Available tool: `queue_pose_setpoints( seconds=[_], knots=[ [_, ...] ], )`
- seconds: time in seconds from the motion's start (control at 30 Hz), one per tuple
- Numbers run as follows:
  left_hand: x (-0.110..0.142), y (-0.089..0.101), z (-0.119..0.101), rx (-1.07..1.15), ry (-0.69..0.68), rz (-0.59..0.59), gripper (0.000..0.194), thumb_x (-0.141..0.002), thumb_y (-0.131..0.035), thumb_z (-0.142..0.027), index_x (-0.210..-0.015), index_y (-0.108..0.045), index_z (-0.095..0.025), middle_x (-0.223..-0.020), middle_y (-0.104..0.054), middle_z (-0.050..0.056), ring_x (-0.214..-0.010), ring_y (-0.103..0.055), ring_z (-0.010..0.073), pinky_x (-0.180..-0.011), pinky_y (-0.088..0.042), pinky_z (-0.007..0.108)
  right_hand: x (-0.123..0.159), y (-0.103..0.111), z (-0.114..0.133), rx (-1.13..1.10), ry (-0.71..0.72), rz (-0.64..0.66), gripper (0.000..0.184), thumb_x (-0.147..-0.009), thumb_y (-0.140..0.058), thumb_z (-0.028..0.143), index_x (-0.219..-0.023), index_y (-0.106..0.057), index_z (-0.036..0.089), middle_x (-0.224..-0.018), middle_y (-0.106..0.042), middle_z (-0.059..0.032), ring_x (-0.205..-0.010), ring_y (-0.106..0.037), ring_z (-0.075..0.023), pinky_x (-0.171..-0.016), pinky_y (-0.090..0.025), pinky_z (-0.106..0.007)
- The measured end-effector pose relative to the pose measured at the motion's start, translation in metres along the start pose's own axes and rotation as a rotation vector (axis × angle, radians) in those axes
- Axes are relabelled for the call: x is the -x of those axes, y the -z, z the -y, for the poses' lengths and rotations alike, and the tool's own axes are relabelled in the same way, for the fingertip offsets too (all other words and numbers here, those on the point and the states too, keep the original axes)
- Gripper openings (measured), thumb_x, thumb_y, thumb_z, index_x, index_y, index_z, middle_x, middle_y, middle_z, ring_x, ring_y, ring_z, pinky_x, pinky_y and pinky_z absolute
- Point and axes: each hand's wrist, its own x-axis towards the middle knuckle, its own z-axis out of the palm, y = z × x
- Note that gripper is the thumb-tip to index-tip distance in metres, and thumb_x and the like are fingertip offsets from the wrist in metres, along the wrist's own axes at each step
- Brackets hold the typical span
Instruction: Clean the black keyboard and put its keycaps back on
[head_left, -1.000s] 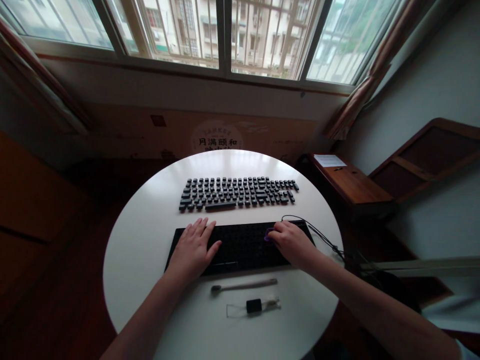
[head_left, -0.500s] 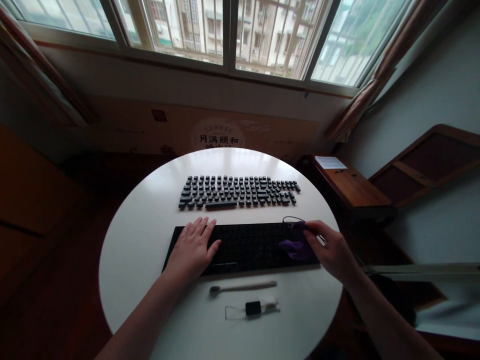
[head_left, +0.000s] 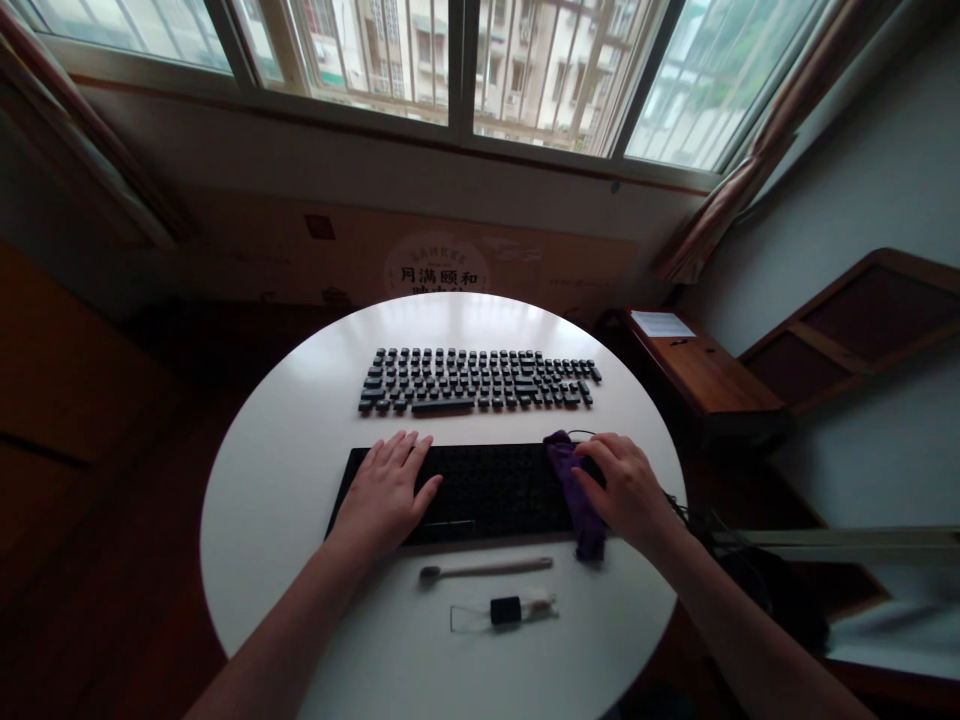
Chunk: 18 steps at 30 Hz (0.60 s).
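Note:
A black keyboard base (head_left: 491, 490) with its keycaps off lies across the white round table. My left hand (head_left: 386, 495) rests flat on its left end, fingers stretched out. Over the right end, my right hand (head_left: 626, 485) has its fingers closed on a purple cloth (head_left: 577, 500), which drapes across the keyboard and hangs past its near edge. Detached black keycaps (head_left: 480, 380) stand in rows beyond the keyboard. Nearer to me lie a toothbrush (head_left: 487, 569) and a keycap puller (head_left: 505, 610) with wire loops and a black middle.
The white round table (head_left: 262, 520) has a curved edge on all sides. A dark cable (head_left: 581, 433) shows behind the keyboard's right end. On the right stands a wooden chair (head_left: 712, 375) with papers (head_left: 661, 324) on it. A barred window is ahead.
My right hand has moved left with the purple cloth, which was bunched near the keyboard's right end and now stretches from its far edge past its near edge. My left hand stays in place.

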Motion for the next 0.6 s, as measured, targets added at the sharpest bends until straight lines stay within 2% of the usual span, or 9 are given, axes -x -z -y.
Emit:
queue_pose_setpoints(
  seconds=[0.07, 0.17, 0.23, 0.33, 0.5, 0.6],
  knots=[
    [0.000, 0.001, 0.000, -0.003, -0.001, 0.005, 0.060, -0.099, -0.042, -0.050, -0.147, -0.049, -0.016, -0.152, -0.050, 0.014, -0.144, -0.041, 0.0298, -0.120, -0.029, 0.050, -0.001, -0.005, 0.002, 0.080, 0.069, 0.107, 0.011, -0.091, -0.064, 0.024, -0.100, -0.071, 0.023, -0.106, -0.067, -0.0087, -0.103, -0.059, -0.0282, -0.093, -0.045, -0.045],
    [0.000, 0.000, 0.000, -0.001, -0.002, 0.008, 0.060, -0.099, -0.041, -0.050, -0.147, -0.049, -0.015, -0.152, -0.050, 0.014, -0.144, -0.041, 0.0301, -0.120, -0.028, 0.050, -0.004, -0.009, 0.002, 0.171, 0.068, 0.187, 0.027, -0.089, -0.069, 0.029, -0.116, -0.071, 0.023, -0.109, -0.069, -0.0094, -0.105, -0.059, -0.0297, -0.092, -0.045, -0.045],
    [0.000, 0.000, 0.000, 0.010, 0.000, 0.005, 0.060, -0.099, -0.041, -0.050, -0.147, -0.049, -0.015, -0.152, -0.050, 0.014, -0.144, -0.041, 0.0302, -0.120, -0.029, 0.051, -0.006, -0.012, -0.002, 0.200, 0.031, 0.200, 0.030, -0.089, -0.069, 0.029, -0.118, -0.071, 0.020, -0.108, -0.071, -0.0100, -0.103, -0.060, -0.0296, -0.091, -0.046, -0.045],
    [0.000, 0.000, -0.001, 0.029, 0.000, -0.005, 0.059, -0.098, -0.041, -0.050, -0.146, -0.049, -0.016, -0.151, -0.050, 0.014, -0.143, -0.041, 0.0304, -0.120, -0.028, 0.051, -0.009, -0.015, -0.006, 0.179, -0.001, 0.188, 0.015, -0.091, -0.066, 0.022, -0.102, -0.076, 0.021, -0.099, -0.073, -0.0075, -0.095, -0.063, -0.0267, -0.089, -0.047, -0.042],
    [0.000, 0.001, -0.001, 0.038, 0.000, -0.002, 0.059, -0.098, -0.040, -0.050, -0.145, -0.050, -0.016, -0.151, -0.051, 0.015, -0.143, -0.042, 0.0310, -0.120, -0.028, 0.051, -0.010, -0.019, 0.005, 0.035, 0.037, 0.066, 0.012, -0.093, -0.063, 0.020, -0.095, -0.075, 0.022, -0.094, -0.073, -0.0055, -0.089, -0.064, -0.0225, -0.085, -0.047, -0.036],
    [0.000, 0.000, 0.000, 0.054, 0.000, -0.019, 0.058, -0.098, -0.041, -0.049, -0.145, -0.051, -0.017, -0.150, -0.052, 0.014, -0.142, -0.043, 0.0307, -0.120, -0.029, 0.051, -0.014, -0.023, 0.016, 0.088, 0.078, 0.134, 0.010, -0.093, -0.065, 0.024, -0.092, -0.075, 0.023, -0.089, -0.070, -0.0054, -0.086, -0.062, -0.0222, -0.081, -0.046, -0.035]
  ],
)
